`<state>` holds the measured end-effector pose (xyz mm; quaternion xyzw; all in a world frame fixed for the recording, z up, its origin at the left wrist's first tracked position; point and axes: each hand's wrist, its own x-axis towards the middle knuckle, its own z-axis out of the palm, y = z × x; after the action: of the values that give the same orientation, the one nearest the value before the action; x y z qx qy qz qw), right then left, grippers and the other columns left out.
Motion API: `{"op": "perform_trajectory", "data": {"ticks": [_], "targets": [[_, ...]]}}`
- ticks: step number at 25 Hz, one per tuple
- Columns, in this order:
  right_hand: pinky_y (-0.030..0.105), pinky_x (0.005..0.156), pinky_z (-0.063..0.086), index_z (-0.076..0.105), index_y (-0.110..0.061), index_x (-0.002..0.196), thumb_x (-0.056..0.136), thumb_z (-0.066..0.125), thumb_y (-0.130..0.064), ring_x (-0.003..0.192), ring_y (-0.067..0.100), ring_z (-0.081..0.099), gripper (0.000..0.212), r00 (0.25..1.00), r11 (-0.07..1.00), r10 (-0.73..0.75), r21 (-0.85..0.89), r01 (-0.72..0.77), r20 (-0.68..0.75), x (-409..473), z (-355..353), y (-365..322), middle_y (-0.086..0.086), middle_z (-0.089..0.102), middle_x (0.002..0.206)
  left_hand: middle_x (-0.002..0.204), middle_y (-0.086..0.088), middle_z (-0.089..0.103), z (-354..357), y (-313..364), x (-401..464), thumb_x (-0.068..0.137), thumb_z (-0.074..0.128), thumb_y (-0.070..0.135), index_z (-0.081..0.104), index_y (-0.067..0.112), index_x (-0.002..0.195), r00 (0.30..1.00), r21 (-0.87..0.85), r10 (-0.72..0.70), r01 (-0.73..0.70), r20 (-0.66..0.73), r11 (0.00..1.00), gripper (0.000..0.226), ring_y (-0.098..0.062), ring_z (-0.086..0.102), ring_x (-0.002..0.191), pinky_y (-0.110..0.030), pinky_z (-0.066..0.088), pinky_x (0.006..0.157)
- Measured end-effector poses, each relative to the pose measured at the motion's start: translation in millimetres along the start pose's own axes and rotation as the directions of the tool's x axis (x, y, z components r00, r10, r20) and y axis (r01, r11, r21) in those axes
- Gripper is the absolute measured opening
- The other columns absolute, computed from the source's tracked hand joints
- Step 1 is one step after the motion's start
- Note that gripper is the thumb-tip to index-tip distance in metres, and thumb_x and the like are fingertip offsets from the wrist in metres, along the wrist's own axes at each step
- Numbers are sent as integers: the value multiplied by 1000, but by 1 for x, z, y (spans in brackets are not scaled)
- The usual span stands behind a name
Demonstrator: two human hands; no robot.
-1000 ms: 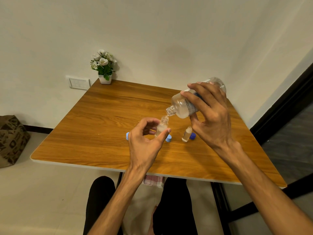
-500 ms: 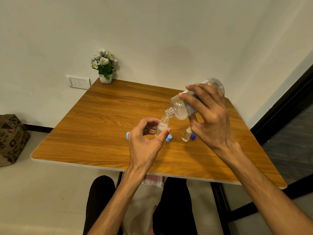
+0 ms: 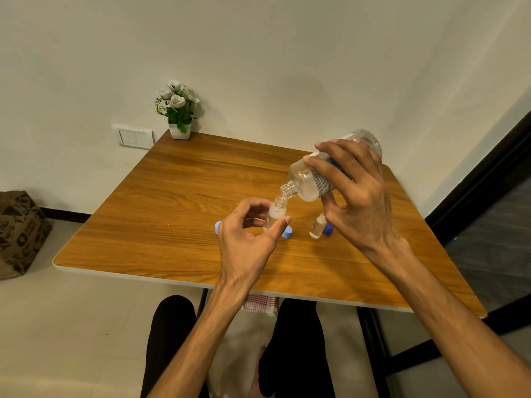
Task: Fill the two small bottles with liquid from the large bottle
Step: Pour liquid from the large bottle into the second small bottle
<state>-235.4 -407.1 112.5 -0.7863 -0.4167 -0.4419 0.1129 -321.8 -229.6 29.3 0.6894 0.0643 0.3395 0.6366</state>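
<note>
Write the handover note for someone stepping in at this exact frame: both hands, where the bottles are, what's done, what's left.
Left hand: holds a small bottle upright on the table.
Right hand: holds the large bottle tilted, mouth at that small bottle's opening.
Second small bottle: uncapped, stands by the right hand; seems to hold liquid.
Blue caps lie nearby.
Done: pouring under way.
Left: finish filling, check the second bottle's level.

The large bottle (image 3: pixel 316 179) in the right hand (image 3: pixel 359 202) tipped steeper, its mouth dropping toward the held small bottle (image 3: pixel 276 211).
</note>
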Motion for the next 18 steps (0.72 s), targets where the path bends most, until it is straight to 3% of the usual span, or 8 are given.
{"op": "perform_trajectory", "data": {"ticks": [18], "targets": [[56,116,42,69,-5,135,78,80,7,136,40,55,59,1000,1000,-25,-7,25,4,3,1,-1,19,65,142,97,5,77,-1,3,-1,75,94,18,74,18,97,1000,-14,-14,14,-10,1000,30,-19,72,90,-34,61,76]]}}
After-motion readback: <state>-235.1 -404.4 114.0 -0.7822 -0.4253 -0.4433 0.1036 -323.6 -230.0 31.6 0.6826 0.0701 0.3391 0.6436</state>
